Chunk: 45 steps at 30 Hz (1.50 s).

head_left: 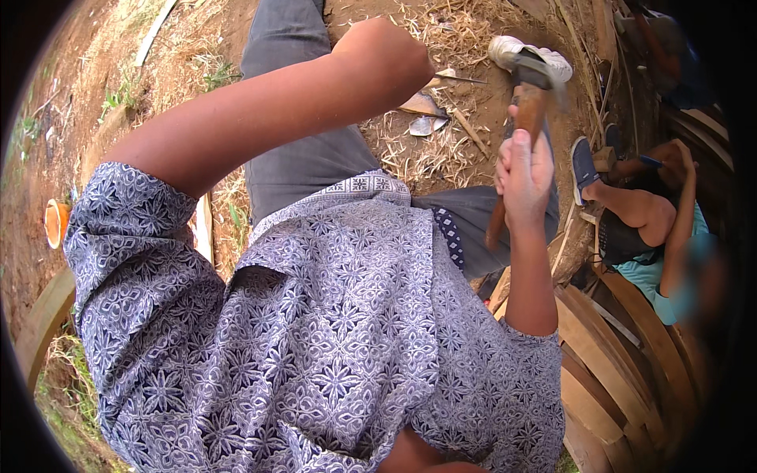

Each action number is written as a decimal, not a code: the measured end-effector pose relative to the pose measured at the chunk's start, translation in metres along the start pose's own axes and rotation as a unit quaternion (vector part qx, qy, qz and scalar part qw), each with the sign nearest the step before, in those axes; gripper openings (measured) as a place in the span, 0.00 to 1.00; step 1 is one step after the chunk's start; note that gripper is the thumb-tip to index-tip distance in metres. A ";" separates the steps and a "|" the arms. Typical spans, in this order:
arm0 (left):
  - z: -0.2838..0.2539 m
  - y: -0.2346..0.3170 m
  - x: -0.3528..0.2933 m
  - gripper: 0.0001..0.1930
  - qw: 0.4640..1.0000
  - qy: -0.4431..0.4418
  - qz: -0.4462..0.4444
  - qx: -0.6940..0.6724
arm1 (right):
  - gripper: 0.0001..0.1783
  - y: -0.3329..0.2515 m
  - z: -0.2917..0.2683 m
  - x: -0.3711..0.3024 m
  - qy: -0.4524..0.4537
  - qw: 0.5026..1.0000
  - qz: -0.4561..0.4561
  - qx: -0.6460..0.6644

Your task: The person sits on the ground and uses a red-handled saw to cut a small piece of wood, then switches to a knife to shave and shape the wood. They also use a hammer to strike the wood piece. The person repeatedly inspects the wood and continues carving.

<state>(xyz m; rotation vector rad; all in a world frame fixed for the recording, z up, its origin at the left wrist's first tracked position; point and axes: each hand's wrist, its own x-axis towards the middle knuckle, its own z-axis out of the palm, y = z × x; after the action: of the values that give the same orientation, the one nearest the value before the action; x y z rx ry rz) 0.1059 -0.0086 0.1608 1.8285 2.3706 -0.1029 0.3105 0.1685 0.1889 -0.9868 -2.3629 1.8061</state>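
Observation:
On the right, my right hand [526,172] is closed around the wooden handle of a hammer [530,110]. My thumb lies along the handle, and the grey metal head above it is smeared by motion. My left hand [385,57] is a bent, rounded fist at the top middle; its fingers face away from me. Beside that fist a thin pointed metal piece [467,80] with a pale end juts rightward; whether the hand grips it is hidden. On the ground below lie a flat metal piece [426,124] and a short stick [471,132].
Straw and shavings [441,162] cover the brown dirt around my grey-trousered legs [288,47]. A white shoe [505,49] is behind the hammer head. At right another person [650,217] sits near stacked wooden planks [599,378]. An orange container [57,223] stands far left.

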 end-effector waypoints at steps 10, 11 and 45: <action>-0.006 0.011 0.002 0.02 1.000 -0.019 0.006 0.000 | 0.27 0.036 0.000 -0.007 -0.011 0.999 0.030 -0.005; -0.008 0.010 0.001 0.02 1.000 -0.027 0.006 -0.003 | 0.28 0.025 -0.001 -0.013 -0.001 0.999 -0.008 0.038; 0.008 0.008 0.008 0.04 0.999 0.004 0.029 0.035 | 0.13 0.036 0.026 -0.025 0.015 0.996 0.082 0.036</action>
<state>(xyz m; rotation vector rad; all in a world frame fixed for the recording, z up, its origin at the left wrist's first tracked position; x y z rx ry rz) 0.1125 0.0000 0.1519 1.9303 2.3452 -0.1752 0.3379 0.1393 0.1572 -1.2224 -2.2408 1.9005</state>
